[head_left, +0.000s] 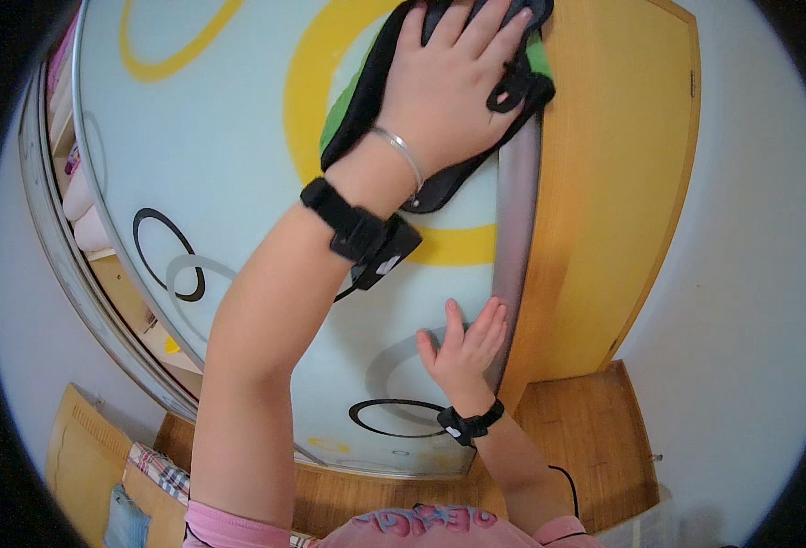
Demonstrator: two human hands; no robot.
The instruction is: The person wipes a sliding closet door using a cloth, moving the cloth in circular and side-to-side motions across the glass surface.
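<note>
My left hand (451, 75) lies over a black and green fabric item (437, 195), holding it against the upper part of a pale sliding wardrobe door (239, 144). A small black loop (510, 96) of the item sits by the thumb. The palm side is hidden, and so is most of the item under the hand. Lower down, my right hand (468, 349) rests with fingers apart at the door, its fingertips by the metal edge strip (516, 205). Nothing shows in it. Yellow, black and grey rings decorate the door.
Past the door's left edge, wardrobe shelves (105, 255) hold folded textiles. A yellow wooden door (601, 192) stands to the right, beside a white wall (738, 240). At lower left are a wooden panel (81, 452) and a blue cloth (127, 517). Wooden flooring (581, 438) lies below.
</note>
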